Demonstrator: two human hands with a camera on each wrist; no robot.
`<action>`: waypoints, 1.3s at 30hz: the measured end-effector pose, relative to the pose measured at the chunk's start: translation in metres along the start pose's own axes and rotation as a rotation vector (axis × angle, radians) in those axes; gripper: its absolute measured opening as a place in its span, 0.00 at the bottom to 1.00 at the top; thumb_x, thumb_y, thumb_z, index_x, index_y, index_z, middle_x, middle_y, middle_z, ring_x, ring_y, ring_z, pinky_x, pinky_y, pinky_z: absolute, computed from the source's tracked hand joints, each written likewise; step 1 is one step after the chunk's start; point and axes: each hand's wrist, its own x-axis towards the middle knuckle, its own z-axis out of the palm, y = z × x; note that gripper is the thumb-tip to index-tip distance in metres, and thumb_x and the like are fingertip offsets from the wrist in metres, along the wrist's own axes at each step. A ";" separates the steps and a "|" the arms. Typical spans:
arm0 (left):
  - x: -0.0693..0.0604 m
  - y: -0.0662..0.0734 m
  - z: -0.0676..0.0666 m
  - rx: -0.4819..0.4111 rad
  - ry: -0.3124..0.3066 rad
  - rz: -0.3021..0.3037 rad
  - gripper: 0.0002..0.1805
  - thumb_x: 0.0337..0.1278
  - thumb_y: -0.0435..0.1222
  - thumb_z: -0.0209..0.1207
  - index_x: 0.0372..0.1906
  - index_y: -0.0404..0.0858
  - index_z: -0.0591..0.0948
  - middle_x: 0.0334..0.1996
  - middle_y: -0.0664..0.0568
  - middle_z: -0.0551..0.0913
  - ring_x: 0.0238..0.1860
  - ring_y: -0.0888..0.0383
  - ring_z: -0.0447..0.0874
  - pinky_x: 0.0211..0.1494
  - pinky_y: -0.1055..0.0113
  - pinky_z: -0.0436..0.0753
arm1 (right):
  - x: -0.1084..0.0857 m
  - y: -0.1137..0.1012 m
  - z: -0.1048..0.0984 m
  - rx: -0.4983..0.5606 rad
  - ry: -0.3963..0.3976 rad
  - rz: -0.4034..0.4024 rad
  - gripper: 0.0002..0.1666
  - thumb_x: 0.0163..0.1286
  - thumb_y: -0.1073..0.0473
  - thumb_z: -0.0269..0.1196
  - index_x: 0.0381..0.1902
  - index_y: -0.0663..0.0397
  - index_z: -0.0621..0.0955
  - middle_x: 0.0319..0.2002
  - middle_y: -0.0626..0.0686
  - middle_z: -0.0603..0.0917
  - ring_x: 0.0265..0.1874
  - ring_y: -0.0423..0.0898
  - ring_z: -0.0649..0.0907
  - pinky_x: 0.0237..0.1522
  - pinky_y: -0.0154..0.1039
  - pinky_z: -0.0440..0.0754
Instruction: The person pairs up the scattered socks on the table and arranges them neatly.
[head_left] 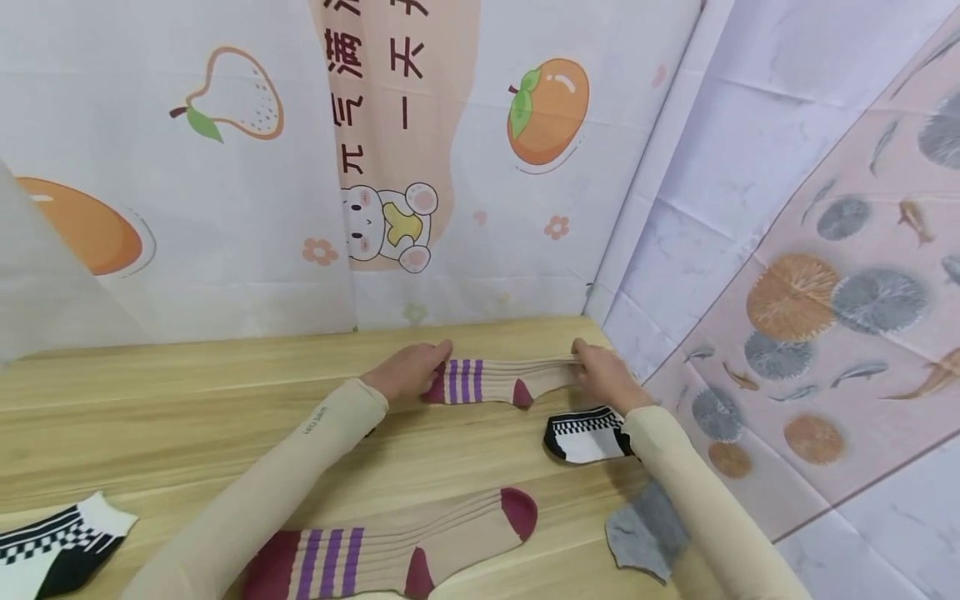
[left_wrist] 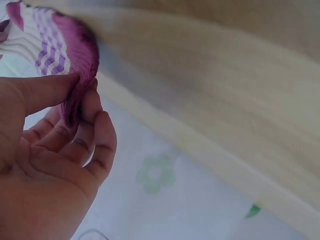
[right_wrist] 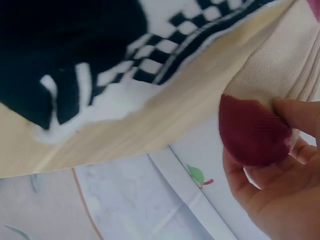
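A beige sock (head_left: 498, 381) with purple stripes and maroon cuff, heel and toe is stretched between both hands at the back of the table. My left hand (head_left: 408, 371) pinches its maroon cuff (left_wrist: 82, 50) between thumb and fingers. At the other end, my right hand (head_left: 609, 375) pinches the sock by its toe end, and the maroon toe (right_wrist: 255, 131) shows between thumb and fingers in the right wrist view. Just below the right hand lies a black and white checkered sock (head_left: 587, 435), partly covered by the right wrist.
A matching beige striped sock (head_left: 457, 533) lies flat at the front. A grey sock (head_left: 647, 533) is by the right forearm, and another checkered sock (head_left: 63, 537) lies at the left edge. Printed cloth (head_left: 480, 292) hangs behind the wooden table (head_left: 187, 400) and along its right side.
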 end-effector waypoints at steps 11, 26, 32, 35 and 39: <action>-0.038 -0.014 -0.019 -0.068 0.057 -0.007 0.08 0.60 0.22 0.60 0.41 0.34 0.78 0.37 0.45 0.82 0.40 0.51 0.81 0.45 0.59 0.82 | -0.004 -0.020 -0.014 0.094 0.051 -0.024 0.06 0.68 0.67 0.63 0.42 0.58 0.77 0.24 0.50 0.77 0.24 0.47 0.75 0.29 0.45 0.74; -0.093 -0.001 -0.053 -0.027 0.101 0.035 0.06 0.59 0.24 0.63 0.36 0.35 0.79 0.31 0.50 0.83 0.34 0.58 0.81 0.37 0.66 0.82 | -0.022 -0.059 -0.047 0.190 0.044 -0.088 0.06 0.72 0.64 0.61 0.45 0.53 0.78 0.19 0.43 0.73 0.17 0.39 0.69 0.20 0.36 0.69; -0.122 0.009 -0.062 0.020 0.079 0.048 0.08 0.57 0.24 0.65 0.36 0.36 0.79 0.30 0.53 0.82 0.32 0.60 0.80 0.34 0.67 0.80 | -0.037 -0.071 -0.051 0.320 -0.019 -0.125 0.06 0.73 0.66 0.59 0.46 0.53 0.78 0.19 0.42 0.75 0.14 0.36 0.70 0.15 0.33 0.69; -0.138 0.013 -0.067 -0.007 0.065 0.036 0.08 0.58 0.24 0.64 0.37 0.37 0.79 0.30 0.55 0.82 0.31 0.63 0.78 0.33 0.68 0.79 | -0.041 -0.078 -0.052 0.369 -0.043 -0.143 0.05 0.73 0.66 0.60 0.45 0.53 0.78 0.19 0.42 0.76 0.14 0.36 0.71 0.16 0.33 0.71; -0.155 0.018 -0.076 -0.052 0.038 0.014 0.07 0.61 0.25 0.63 0.36 0.40 0.78 0.28 0.60 0.78 0.28 0.66 0.73 0.31 0.70 0.76 | -0.045 -0.087 -0.054 0.392 -0.039 -0.186 0.05 0.73 0.66 0.60 0.43 0.52 0.78 0.18 0.42 0.77 0.16 0.34 0.73 0.19 0.33 0.74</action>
